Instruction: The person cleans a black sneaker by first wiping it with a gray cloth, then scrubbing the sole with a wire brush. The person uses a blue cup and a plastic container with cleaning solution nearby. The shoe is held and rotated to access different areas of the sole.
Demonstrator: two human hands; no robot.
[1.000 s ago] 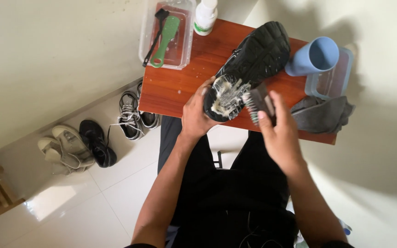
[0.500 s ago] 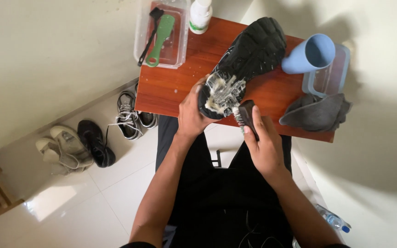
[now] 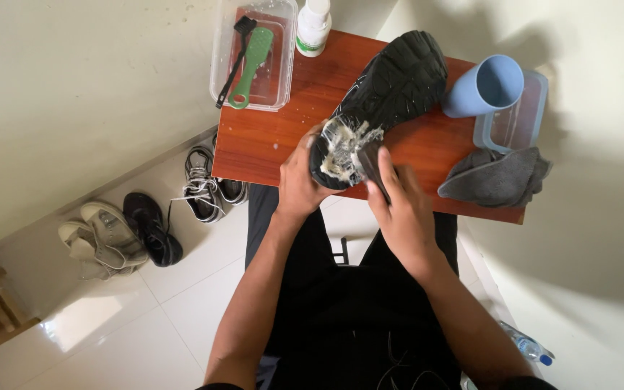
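Observation:
A black shoe [image 3: 391, 87] lies sole-up over a small reddish wooden table [image 3: 269, 141], its heel end covered in white foam. My left hand [image 3: 299, 182] grips that heel from the left side. My right hand [image 3: 399, 206] holds a dark brush [image 3: 370, 162] pressed against the foamy sole.
A clear tub [image 3: 254, 54] holds a green brush and a thin black brush. A white bottle [image 3: 313, 27], a blue cup [image 3: 484, 87], a clear lidded box [image 3: 518, 119] and a grey cloth [image 3: 496, 177] are on the table. Several shoes [image 3: 146, 217] sit on the tiled floor at left.
My right hand with the brush has moved in from the right onto the shoe's foamy heel. The left hand keeps its hold on the heel.

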